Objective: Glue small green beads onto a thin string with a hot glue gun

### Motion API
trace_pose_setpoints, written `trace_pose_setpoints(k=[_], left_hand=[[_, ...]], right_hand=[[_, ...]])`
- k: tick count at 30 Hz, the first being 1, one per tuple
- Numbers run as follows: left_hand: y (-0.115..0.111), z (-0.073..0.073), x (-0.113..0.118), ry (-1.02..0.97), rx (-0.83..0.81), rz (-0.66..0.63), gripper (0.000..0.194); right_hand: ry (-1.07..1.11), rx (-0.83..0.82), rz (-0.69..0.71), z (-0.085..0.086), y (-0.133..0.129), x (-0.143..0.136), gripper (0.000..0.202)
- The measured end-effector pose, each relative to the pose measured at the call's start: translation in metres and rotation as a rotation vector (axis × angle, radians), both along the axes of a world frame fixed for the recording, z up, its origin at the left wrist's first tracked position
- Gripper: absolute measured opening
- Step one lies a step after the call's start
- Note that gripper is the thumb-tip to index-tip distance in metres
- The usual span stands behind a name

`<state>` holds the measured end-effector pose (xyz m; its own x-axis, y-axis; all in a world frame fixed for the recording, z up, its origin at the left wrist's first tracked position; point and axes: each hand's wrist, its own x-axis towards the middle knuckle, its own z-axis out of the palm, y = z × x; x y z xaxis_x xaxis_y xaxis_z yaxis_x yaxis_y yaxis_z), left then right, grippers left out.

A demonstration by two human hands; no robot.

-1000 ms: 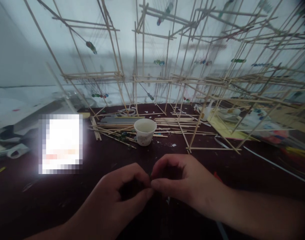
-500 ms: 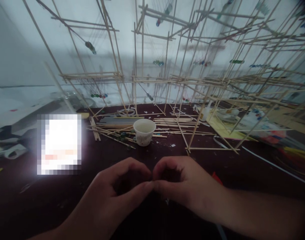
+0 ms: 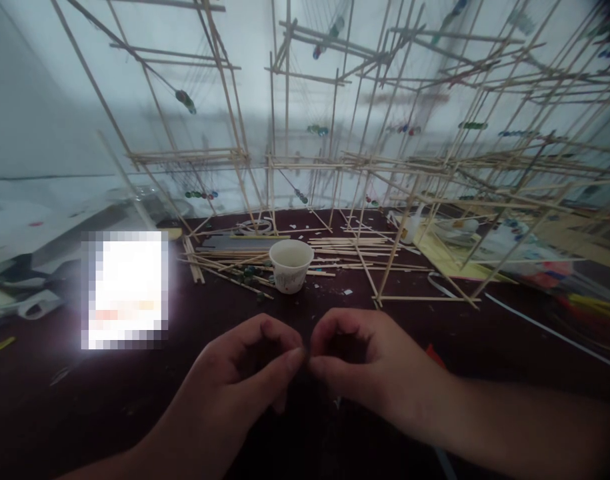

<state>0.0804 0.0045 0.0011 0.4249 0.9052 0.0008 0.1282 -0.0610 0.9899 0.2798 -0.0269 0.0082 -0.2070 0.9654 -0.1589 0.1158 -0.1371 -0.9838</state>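
Note:
Low over the dark table, my left hand (image 3: 249,373) and my right hand (image 3: 369,360) face each other with a narrow gap between their fingertips. Thumb and forefinger of each are pinched together. Whatever lies between the fingers, if anything, is too small or too dark to make out. A paper cup (image 3: 291,268) stands upright just beyond the fingertips. Behind and left of it lie thin wooden sticks (image 3: 225,257), with several dark glass marbles (image 3: 249,271) among them.
Frames of thin sticks (image 3: 379,300) rise at the back, hung with rows of marbles (image 3: 202,195). A bright blurred-out square (image 3: 129,287) glows at left, near white scissor-like handles (image 3: 37,307). A glue bottle (image 3: 411,227) and yellow paper (image 3: 449,257) are at right.
My hands have drawn slightly apart, so the fingertips that met now have a small gap. The whole view has shifted a little; the cup stands where it was.

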Motion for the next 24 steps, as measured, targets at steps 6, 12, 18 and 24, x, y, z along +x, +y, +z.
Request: trace_pose_setpoints(k=[6, 12, 18, 24], left_hand=[[0.001, -0.002, 0.000, -0.098, -0.296, -0.083, 0.035], [0.006, 0.008, -0.005, 0.000, -0.249, -0.083, 0.033], [0.017, 0.010, -0.016, 0.154, 0.002, -0.009, 0.022], [0.033, 0.001, -0.023, 0.231, 0.076, 0.050, 0.022]], right_hand=[[0.094, -0.029, -0.015, -0.001, 0.002, -0.003, 0.020], [0.244, -0.113, 0.044, 0.001, 0.008, 0.002, 0.020], [0.129, -0.074, 0.012, 0.005, 0.008, 0.007, 0.016], [-0.287, 0.191, -0.070, 0.008, 0.003, 0.009, 0.008]])
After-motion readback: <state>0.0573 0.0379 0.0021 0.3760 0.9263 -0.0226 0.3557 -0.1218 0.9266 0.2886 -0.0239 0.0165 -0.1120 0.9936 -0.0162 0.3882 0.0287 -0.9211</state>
